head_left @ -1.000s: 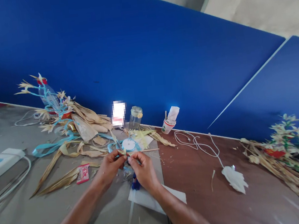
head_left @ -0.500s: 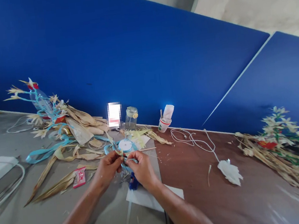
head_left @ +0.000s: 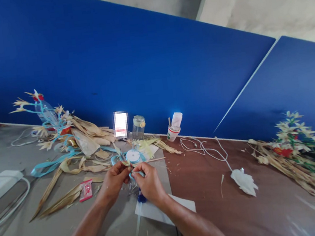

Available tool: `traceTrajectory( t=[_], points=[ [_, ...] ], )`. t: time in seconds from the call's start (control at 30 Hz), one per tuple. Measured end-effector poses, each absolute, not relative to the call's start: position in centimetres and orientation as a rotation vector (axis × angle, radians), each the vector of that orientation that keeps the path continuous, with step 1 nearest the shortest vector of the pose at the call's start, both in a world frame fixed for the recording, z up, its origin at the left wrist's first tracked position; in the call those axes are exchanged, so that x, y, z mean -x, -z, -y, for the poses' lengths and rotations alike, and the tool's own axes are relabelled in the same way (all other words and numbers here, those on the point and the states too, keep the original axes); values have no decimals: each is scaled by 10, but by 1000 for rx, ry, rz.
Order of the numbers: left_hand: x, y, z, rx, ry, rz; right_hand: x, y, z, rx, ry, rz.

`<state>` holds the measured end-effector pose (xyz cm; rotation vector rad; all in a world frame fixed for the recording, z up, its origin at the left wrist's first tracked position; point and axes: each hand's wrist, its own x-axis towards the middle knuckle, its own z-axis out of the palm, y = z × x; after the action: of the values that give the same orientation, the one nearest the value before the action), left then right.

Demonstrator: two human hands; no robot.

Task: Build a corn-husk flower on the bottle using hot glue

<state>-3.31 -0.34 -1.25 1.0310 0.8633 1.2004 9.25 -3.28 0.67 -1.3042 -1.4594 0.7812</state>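
My left hand (head_left: 115, 180) is closed in a pinch on a small corn husk flower (head_left: 126, 163), whose pale tip shows above the fingers. Facing it, my right hand (head_left: 150, 180) pinches a light blue ribbon (head_left: 141, 172) close against the flower's base. The fingertips of both hands nearly meet and hide most of the join. Just beyond them lies a ribbon spool (head_left: 132, 156) with a white centre. Below the hands is a blue glue gun (head_left: 141, 197), partly hidden, with a clear glue stick (head_left: 137, 226) reaching towards me.
At the left are dried husks (head_left: 90, 127), a bottle (head_left: 44, 112) with blue-stemmed flowers, a red packet (head_left: 85, 190) and a power strip (head_left: 3, 185). A jar (head_left: 138, 127) and paper cup (head_left: 173, 133) stand by the blue partition (head_left: 151, 65). White flowers (head_left: 304, 135) lie right.
Both hands stay together at nearly the same spot, with small finger shifts on the ribbon and flower. The view has tilted slightly, so objects at the left sit a little lower.
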Motion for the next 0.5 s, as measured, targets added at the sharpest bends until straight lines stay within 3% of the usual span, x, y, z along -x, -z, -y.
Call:
traceTrajectory(
  t=[0.5],
  points=[
    [45, 11, 4, -713, -932, -671, -95, -11, 33, 1216, -973, 1447]
  ],
)
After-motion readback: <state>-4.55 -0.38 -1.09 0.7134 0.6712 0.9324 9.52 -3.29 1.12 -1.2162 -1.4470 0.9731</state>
